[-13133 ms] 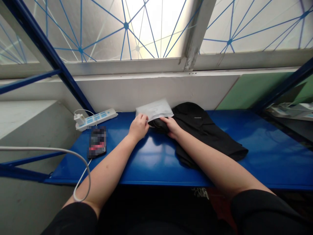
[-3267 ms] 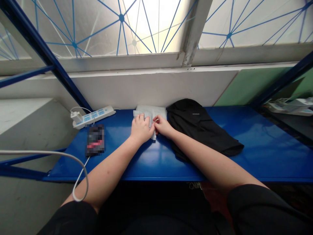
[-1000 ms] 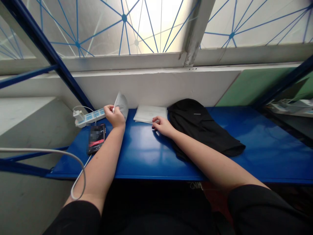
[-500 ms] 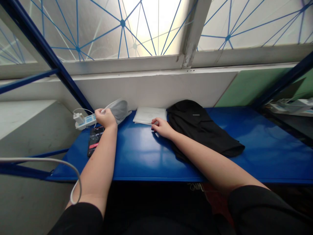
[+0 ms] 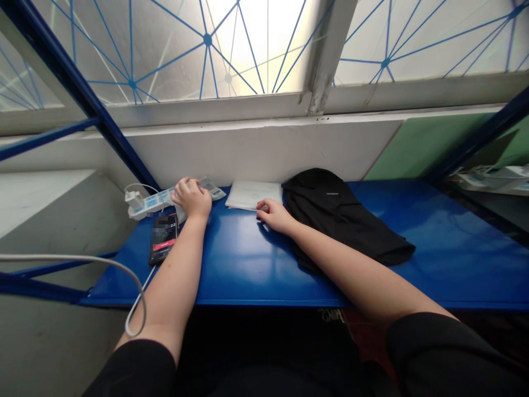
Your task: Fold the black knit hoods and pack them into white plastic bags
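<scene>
My left hand (image 5: 191,197) lies palm down over a grey item in a clear plastic bag (image 5: 212,189) on the blue table (image 5: 231,264). Its fingers are spread a little over the item, most of which is hidden underneath. Just below that hand is a black phone (image 5: 162,242) with a lit screen. My right hand (image 5: 273,214) rests on the table with loosely curled fingers and nothing visible in them. It is at the front edge of a flat white packet (image 5: 252,194). A black garment (image 5: 330,209) is spread out beside and behind my right forearm.
A white power strip (image 5: 142,208) with a plugged-in charger stands at the back left. From the left a white cable (image 5: 99,260) hangs in a loop over my left forearm. Blue frame posts (image 5: 111,140) rise at the table's sides, with a wall and window behind.
The grey item, held up by its edge in my left hand before, is down on the table. That hand has shifted right and its fingers have spread. My right hand is still.
</scene>
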`<state>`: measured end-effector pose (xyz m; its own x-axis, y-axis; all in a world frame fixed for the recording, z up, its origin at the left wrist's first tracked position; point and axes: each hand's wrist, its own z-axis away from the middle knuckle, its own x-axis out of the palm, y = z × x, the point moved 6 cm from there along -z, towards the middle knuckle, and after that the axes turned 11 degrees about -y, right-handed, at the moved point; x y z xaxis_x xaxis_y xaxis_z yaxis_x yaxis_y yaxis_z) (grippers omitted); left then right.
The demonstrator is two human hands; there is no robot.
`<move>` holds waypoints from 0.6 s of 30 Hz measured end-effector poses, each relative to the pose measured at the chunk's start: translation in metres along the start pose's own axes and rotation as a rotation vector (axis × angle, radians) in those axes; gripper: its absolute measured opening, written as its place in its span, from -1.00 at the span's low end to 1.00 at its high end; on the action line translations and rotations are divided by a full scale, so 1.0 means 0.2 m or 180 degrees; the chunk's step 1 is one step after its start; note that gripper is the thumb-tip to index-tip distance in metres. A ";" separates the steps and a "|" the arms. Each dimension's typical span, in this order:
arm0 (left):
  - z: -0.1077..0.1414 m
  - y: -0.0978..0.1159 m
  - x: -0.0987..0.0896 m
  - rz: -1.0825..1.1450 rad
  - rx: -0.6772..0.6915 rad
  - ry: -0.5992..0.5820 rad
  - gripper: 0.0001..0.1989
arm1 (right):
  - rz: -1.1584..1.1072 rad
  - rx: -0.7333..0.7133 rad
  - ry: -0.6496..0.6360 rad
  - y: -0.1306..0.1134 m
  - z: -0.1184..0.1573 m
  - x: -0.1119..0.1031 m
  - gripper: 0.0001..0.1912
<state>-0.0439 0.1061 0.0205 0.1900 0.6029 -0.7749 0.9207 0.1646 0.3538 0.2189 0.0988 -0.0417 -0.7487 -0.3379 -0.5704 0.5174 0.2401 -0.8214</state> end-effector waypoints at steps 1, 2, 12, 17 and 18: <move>0.01 0.02 0.04 -0.0084 0.0102 -0.0226 -0.71 | 0.0005 -0.0002 0.0009 0.00 0.00 0.00 -0.85; 0.02 0.04 0.09 -0.0166 0.0186 -0.0450 -0.68 | 0.0013 0.0004 0.0016 0.00 0.00 0.00 -0.85; 0.07 0.10 0.24 -0.0586 0.0326 -0.1101 -0.48 | 0.0109 -0.0029 0.0017 -0.01 0.01 0.00 -0.86; 0.12 0.21 0.29 -0.0228 0.1274 -0.1480 -0.48 | 0.0184 -0.0132 0.0081 0.00 0.00 0.00 -0.85; 0.13 0.22 0.31 -0.0200 0.1437 -0.1597 -0.48 | 0.0225 -0.0177 0.0093 -0.01 0.00 0.00 -0.85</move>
<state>0.0181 0.1294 -0.0249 0.1663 0.1494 -0.9747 0.9665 -0.2205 0.1311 0.2171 0.0979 -0.0404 -0.7232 -0.2918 -0.6259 0.5462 0.3129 -0.7770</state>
